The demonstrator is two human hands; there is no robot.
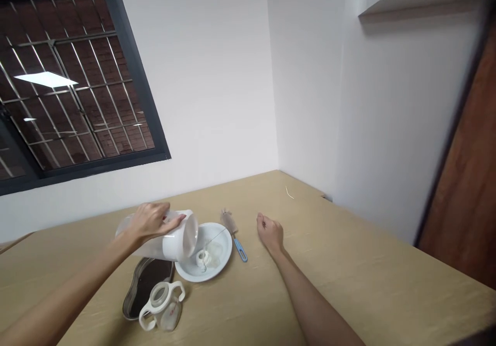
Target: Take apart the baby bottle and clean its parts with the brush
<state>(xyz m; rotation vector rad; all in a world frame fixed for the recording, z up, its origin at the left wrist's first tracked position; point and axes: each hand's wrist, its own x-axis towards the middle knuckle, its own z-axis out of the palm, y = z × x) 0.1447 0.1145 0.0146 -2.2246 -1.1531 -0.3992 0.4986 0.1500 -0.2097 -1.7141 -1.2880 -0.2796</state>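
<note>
The wood-toned worktop (349, 273) carries a white bowl (226, 248). Just right of the bowl lies a blue-handled brush (240, 250); farther right and beyond, a thin white strip (289, 194). Left of the bowl sits a dark tray (149, 276), with a two-handled bottle (169, 312) nearer the front.

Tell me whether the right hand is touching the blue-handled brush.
Apart. The head view shows it plainly: a strip of bare tabletop separates the curled right hand from the blue-handled brush.
</note>
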